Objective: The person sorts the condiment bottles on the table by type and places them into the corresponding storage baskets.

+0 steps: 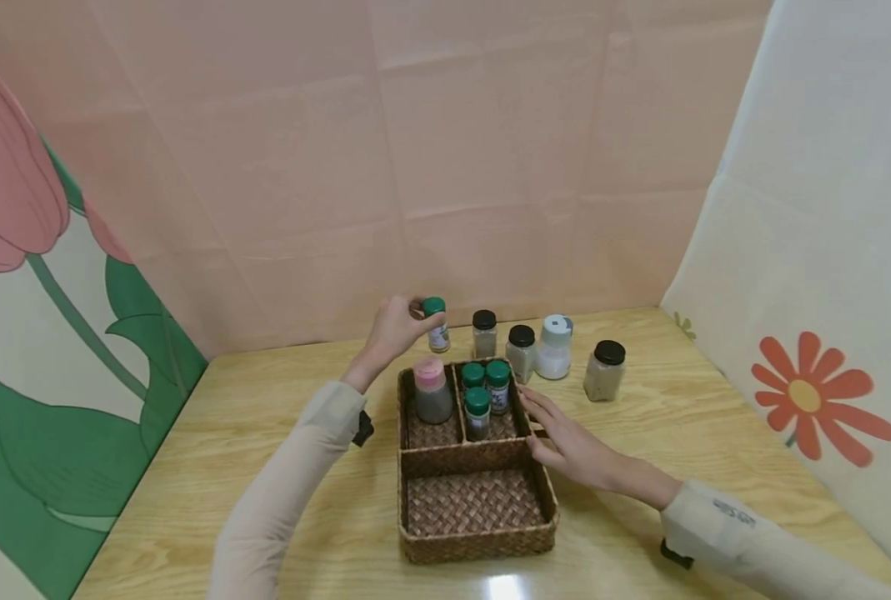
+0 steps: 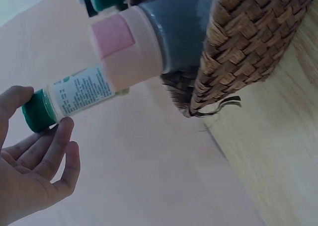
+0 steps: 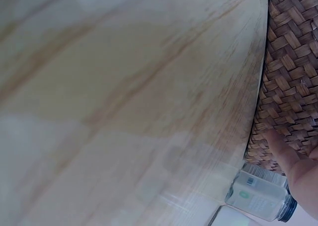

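My left hand (image 1: 398,329) pinches a green-capped spice jar (image 1: 438,337) by its cap, behind the woven basket (image 1: 478,546). In the left wrist view, thumb and fingertips sit on either side of the green cap (image 2: 39,112), and the labelled jar body shows. My right hand (image 1: 576,450) rests against the basket's right wall, its fingers extended along it; in the right wrist view one digit touches the weave (image 3: 290,82). Inside the basket, the back left compartment holds a pink-capped bottle (image 1: 433,396) with dark contents. Three green-capped jars (image 1: 478,417) stand in the back right compartment.
Behind and right of the basket stand two black-capped jars (image 1: 521,354), a white-topped shaker (image 1: 554,348) and another black-capped jar (image 1: 605,372) farther right. Pink sheeting (image 1: 490,167) hangs at the wooden table's (image 1: 265,467) back edge; floral sheeting flanks both sides.
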{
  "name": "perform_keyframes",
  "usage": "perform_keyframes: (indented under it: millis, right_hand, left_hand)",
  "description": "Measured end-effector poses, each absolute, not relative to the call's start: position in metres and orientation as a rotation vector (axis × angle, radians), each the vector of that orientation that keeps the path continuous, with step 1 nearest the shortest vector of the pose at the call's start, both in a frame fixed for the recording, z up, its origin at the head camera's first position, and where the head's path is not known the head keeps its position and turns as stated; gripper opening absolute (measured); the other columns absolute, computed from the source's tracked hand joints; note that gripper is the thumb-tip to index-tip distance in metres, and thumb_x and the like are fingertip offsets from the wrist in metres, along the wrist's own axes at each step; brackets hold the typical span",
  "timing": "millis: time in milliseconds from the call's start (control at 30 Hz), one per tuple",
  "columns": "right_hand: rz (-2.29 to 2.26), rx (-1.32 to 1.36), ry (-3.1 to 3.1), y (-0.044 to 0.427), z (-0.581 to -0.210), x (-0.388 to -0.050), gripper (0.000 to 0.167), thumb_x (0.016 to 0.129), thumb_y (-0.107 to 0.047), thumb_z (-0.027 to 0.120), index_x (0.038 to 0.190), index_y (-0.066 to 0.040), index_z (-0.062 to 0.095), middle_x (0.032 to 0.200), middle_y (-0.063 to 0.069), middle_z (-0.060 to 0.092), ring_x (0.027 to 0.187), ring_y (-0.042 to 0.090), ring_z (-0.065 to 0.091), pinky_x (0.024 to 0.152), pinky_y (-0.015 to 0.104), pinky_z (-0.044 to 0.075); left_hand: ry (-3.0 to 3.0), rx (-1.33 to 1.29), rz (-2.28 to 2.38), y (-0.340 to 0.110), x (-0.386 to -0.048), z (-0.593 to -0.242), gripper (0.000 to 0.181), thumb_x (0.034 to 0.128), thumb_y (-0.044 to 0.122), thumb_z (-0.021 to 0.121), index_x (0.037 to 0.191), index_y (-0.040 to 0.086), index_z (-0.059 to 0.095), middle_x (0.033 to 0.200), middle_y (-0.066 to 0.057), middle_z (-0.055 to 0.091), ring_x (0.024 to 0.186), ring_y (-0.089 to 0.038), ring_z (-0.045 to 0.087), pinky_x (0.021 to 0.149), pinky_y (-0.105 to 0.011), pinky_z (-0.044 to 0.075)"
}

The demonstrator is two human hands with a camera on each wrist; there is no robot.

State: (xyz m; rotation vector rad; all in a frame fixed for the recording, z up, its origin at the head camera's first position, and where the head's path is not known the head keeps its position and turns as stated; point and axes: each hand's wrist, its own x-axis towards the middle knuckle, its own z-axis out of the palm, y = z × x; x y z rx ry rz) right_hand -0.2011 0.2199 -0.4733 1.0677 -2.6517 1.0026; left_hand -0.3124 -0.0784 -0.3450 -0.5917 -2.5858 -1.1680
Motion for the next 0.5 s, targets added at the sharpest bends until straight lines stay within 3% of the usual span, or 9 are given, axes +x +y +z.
perform_keyframes:
  millis: [300,500]
  right_hand:
    - [1.004,1.068,-2.666,0.220,-0.473,-0.202,0.066,0.104,-0.021,0.052,0.155,0.005,0.020,0.162,0.015,0.015,0.132,0.037,0.045,0.096,0.046,0.050]
    - [0.991,1.054,-2.664,0.220,-0.474,-0.202,0.066,0.102,-0.015,0.055,0.155,0.005,0.021,0.162,0.015,0.016,0.132,0.038,0.045,0.097,0.048,0.048]
  left_hand:
    - [-2.576,-0.663,-1.192,-0.075,-0.303,-0.337,0.036,0.0916,0.033,0.073,0.114,0.005,0.071,0.098,-0.007,0.072,0.086,-0.022,0.067,0.075,-0.034,0.056]
    - [-2.557,-0.711,-1.188,-0.074,-0.300,-0.335,0.034,0.0918,0.034,0.073,0.112,0.007,0.071,0.096,-0.006,0.072,0.082,-0.015,0.067,0.074,-0.032,0.056]
